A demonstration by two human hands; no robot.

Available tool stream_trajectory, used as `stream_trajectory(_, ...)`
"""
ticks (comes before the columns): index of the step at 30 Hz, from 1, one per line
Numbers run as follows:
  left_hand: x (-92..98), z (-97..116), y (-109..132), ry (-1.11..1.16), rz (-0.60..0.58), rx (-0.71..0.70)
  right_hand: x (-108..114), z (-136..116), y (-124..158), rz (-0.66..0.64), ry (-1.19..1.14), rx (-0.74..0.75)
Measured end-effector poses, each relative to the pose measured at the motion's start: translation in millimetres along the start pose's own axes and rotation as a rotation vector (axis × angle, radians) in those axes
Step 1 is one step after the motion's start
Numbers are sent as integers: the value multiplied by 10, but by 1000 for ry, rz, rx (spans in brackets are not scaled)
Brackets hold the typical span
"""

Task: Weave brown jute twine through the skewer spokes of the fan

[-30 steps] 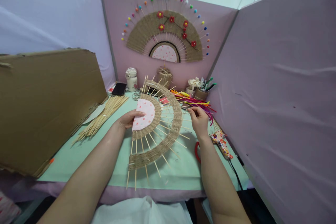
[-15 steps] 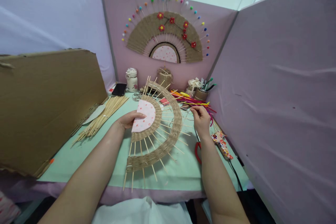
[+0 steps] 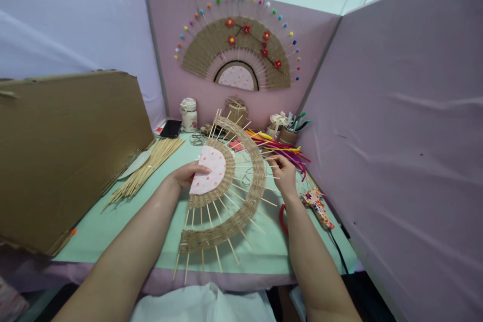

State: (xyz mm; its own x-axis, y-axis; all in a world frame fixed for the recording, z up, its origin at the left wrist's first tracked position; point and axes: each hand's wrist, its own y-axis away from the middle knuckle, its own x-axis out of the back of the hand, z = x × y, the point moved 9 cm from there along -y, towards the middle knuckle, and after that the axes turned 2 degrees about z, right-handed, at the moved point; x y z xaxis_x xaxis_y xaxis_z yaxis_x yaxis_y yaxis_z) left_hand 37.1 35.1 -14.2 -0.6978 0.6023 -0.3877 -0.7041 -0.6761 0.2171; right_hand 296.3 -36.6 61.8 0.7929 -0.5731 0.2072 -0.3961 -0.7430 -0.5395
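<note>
A half-round woven fan (image 3: 253, 196) of twine and thin bamboo sticks is held up over the table, its straight side to the left. My left hand (image 3: 187, 173) grips it at the spotted pink centre piece (image 3: 215, 166), thumb on the front and the other fingers mostly hidden behind. At the fan's outer right edge is my right hand (image 3: 284, 173), its fingertips pinched together among the stick ends. Whether they hold a stick tip or a strand of twine is too small to tell. Red-handled scissors (image 3: 283, 219) lie partly hidden by my right forearm.
Loose bamboo sticks (image 3: 145, 173) and a cardboard sheet (image 3: 71, 161) are on the left. Behind the fan stand a white jar (image 3: 189, 115), a twine spool (image 3: 236, 109) and a pen holder (image 3: 290, 136). Coloured pipe cleaners (image 3: 281, 148) and a patterned glue gun (image 3: 319, 207) lie right. A finished fan (image 3: 211, 48) hangs behind.
The fan has shifted slightly right and tilted a little. My right hand has moved a little left and down, in closer to the stick ends.
</note>
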Motion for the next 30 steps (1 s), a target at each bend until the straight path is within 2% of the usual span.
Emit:
stream_trajectory(4, -11, -11, 2, 2, 2, 11, -60, 14, 16, -34, 5, -3)
stream_trajectory(11, 1, -4, 15, 2, -1, 25, 17, 55, -24, -1, 35, 22)
stream_trajectory(17, 44, -33, -14, 17, 2, 17, 112, -51, -38, 70, 154, 174)
stream_trajectory(22, 41, 47, 4, -1, 28, 32, 147, -184, -3, 80, 203, 272)
stream_trajectory(26, 161, 96, 119, -56, 77, 81, 135, -229, 25, 86, 230, 299)
stream_trajectory(30, 352, 25, 229, -88, 138, 90, 10, -190, 53, 2, 247, 300)
